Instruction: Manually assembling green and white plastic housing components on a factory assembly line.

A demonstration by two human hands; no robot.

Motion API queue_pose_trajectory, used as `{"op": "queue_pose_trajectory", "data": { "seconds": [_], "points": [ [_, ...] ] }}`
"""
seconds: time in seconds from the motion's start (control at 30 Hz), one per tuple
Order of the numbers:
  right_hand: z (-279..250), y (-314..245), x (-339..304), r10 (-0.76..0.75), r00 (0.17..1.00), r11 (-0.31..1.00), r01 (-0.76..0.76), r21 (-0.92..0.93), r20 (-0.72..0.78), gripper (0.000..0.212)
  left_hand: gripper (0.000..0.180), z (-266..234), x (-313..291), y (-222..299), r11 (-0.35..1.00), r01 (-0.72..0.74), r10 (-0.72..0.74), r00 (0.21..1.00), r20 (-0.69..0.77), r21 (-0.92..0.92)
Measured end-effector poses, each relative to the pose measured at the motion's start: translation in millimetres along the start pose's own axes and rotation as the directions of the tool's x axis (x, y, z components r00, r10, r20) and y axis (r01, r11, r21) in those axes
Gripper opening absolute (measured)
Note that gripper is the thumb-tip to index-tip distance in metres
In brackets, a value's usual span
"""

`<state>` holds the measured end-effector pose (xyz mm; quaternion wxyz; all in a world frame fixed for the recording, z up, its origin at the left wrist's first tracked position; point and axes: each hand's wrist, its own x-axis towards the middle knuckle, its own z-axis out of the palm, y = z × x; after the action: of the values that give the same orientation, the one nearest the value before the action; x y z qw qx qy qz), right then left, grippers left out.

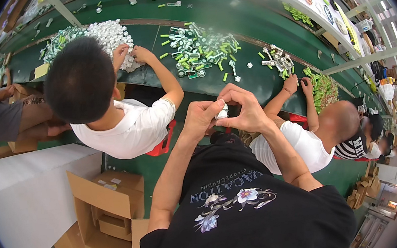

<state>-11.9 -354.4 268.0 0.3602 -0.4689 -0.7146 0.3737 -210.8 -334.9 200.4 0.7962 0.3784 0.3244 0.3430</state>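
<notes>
Both my hands meet in front of my chest around a small white plastic part (222, 112). My left hand (201, 117) pinches it from the left with thumb and fingers. From the right, the fingers of my right hand (244, 107) close on the same part, and much of it is hidden between them. Just beyond my hands, on the green work table (194, 88), lies a spread-out heap of clear-and-white pieces with bright green parts (202, 47). A single white piece (249, 64) lies apart to the right of that heap.
At my left a person in a white shirt (125, 127) handles a pile of small white parts (111, 38). Another person in white (299, 144) works at my right beside green parts (322, 88). An open cardboard box (100, 189) stands on the floor at lower left.
</notes>
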Motion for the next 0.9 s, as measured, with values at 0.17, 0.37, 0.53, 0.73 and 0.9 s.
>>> {"op": "queue_pose_trajectory", "data": {
  "seconds": [0.17, 0.37, 0.53, 0.73, 0.9],
  "points": [
    [-2, 4, -1, -0.102, 0.995, 0.995, 0.102, 0.009, -0.011, 0.043, 0.052, 2, -2, -1, 0.998, -0.041, 0.041, 0.999, -0.004, 0.057],
    [7, 13, -7, -0.101, 0.991, 0.994, 0.104, 0.023, -0.089, 0.043, 0.045, -4, 3, 1, 0.995, 0.051, -0.054, 0.998, 0.041, 0.084],
    [12, 32, -10, -0.003, 0.998, 0.996, 0.008, 0.087, -0.056, 0.042, 0.050, -20, 7, -6, 0.995, 0.088, -0.092, 0.992, 0.087, 0.053],
    [-7, 40, -4, 0.116, 0.988, 0.941, -0.076, 0.330, -0.104, 0.037, 0.046, -14, -1, 19, 0.985, 0.039, -0.029, 0.998, 0.058, -0.168],
    [-10, 39, -6, 0.209, 0.975, 0.802, -0.130, 0.583, -0.071, 0.040, 0.034, -16, -5, 8, 0.999, -0.050, 0.050, 0.998, 0.027, 0.002]
  ]
}}
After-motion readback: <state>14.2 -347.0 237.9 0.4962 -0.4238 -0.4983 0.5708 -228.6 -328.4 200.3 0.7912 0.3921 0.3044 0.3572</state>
